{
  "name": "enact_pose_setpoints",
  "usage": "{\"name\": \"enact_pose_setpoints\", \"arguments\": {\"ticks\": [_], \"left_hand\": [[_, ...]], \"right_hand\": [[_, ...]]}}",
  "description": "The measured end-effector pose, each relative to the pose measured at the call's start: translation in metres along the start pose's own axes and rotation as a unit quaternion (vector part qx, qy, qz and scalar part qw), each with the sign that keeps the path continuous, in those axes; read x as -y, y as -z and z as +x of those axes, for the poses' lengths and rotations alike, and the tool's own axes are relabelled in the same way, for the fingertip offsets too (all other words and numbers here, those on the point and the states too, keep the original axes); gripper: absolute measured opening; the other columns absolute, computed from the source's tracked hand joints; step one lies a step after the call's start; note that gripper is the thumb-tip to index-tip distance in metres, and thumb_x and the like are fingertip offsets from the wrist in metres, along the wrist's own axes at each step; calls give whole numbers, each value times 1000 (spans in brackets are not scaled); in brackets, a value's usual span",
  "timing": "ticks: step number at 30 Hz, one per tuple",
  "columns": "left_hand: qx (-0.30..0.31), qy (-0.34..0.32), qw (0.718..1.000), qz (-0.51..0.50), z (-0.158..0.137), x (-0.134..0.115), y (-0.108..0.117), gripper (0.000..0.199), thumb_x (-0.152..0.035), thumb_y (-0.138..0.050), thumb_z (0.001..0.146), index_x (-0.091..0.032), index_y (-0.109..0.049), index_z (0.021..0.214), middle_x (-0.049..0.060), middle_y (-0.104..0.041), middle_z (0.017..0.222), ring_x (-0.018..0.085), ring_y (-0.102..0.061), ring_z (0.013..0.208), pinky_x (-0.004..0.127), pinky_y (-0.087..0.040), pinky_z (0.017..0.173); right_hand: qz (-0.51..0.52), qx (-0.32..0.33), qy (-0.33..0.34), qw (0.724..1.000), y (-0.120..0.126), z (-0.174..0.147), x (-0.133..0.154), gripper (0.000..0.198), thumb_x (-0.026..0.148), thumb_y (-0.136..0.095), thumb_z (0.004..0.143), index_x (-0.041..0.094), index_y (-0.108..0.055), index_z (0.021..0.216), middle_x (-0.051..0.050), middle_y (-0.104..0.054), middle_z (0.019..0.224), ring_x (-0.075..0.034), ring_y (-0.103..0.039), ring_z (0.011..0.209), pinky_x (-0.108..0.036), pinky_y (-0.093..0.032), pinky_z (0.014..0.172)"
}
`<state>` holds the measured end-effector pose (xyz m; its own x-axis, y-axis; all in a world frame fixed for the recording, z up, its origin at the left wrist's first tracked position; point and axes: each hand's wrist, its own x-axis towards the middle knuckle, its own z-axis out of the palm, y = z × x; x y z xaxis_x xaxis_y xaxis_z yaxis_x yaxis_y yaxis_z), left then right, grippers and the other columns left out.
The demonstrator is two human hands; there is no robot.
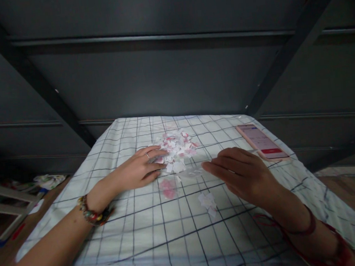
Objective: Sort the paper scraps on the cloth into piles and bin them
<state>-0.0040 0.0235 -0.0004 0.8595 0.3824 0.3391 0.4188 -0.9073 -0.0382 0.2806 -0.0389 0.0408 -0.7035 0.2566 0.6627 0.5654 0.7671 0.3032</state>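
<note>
A pile of small torn paper scraps (178, 145), white with some pink, lies near the middle of the cloth. My left hand (144, 164) rests palm down at the pile's left edge, fingers apart and touching scraps, a ring on one finger. To the right, my right hand (245, 172) is held over the cloth with its fingers together and bent. A see-through plastic piece (194, 172), blurred, reaches from its fingertips toward the pile; its exact kind is unclear. Below the pile lie a small clear packet with pink in it (168, 188) and a little cluster of white scraps (208, 203).
A white cloth with a dark grid (142, 230) covers the table. On its right side lies a phone (262, 140) with a lit screen. A dark panelled wall (161, 81) stands behind the table. A pale frame (11, 203) is at the far left.
</note>
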Motion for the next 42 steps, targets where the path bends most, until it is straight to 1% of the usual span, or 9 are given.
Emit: {"name": "enact_pose_setpoints", "arguments": {"ticks": [6,15,20,23,29,34,37,39,42], "left_hand": [[5,3,1000,7,-1,0,1,25,-21,-47,89,-15,-63,107,13,-50,130,28,-41,122,47,-40,100],[7,-2,1000,15,-1,0,1,24,-21,-47,89,-16,-63,107,12,-49,130,28,-41,122,47,-40,100],[-1,-4,1000,9,-1,0,1,24,-21,-48,89,-16,-62,107,11,-50,129,27,-41,122,46,-40,100],[0,-3,1000,8,-1,0,0,24,-21,-48,89,-18,-62,108,10,-51,129,26,-41,122,46,-41,99],[-6,-10,1000,14,-1,0,0,23,-21,-47,89,-17,-63,106,11,-51,129,27,-41,121,46,-41,98],[-4,-14,1000,13,0,0,-1,23,-21,-47,89,-16,-63,105,12,-51,129,27,-41,121,46,-42,98],[-9,-8,1000,10,-1,1,-2,23,-21,-47,89,-18,-63,106,11,-51,128,26,-41,122,46,-41,99],[-7,-4,1000,7,-1,1,-2,23,-22,-48,89,-18,-63,106,11,-50,129,26,-41,122,46,-41,99],[2,-2,1000,1,-1,0,-1,23,-22,-47,89,-18,-63,106,11,-50,130,26,-41,123,47,-40,100]], "right_hand": [[-7,21,-10,1000,8,-3,-7,27,-3,-41,81,13,-62,86,-3,-64,68,-14,-53,65,-27,-46,58],[-7,30,-3,1000,3,-4,-5,28,-1,-41,82,15,-63,85,-2,-65,69,-13,-54,66,-26,-47,59],[-31,34,2,999,9,-4,-10,31,-5,-39,78,14,-63,84,-3,-63,67,-14,-53,65,-27,-48,59],[-9,34,-6,999,12,-6,-13,33,-5,-40,76,15,-63,86,-2,-63,67,-14,-53,65,-28,-49,61],[43,68,-26,996,18,-14,-21,29,0,-41,79,16,-62,89,-2,-60,68,-14,-53,67,-27,-46,59],[38,28,-53,997,17,-18,-24,27,1,-45,80,17,-62,93,-2,-60,70,-14,-54,68,-26,-45,58],[53,61,-48,996,17,-19,-26,27,2,-43,82,19,-63,90,-2,-61,71,-14,-55,68,-27,-46,60],[82,86,-57,991,20,-21,-30,26,4,-42,84,19,-64,86,-1,-60,70,-12,-54,64,-25,-45,57],[111,79,-79,988,24,-23,-36,22,8,-43,87,19,-62,87,-1,-59,70,-10,-54,63,-23,-45,55]]}}
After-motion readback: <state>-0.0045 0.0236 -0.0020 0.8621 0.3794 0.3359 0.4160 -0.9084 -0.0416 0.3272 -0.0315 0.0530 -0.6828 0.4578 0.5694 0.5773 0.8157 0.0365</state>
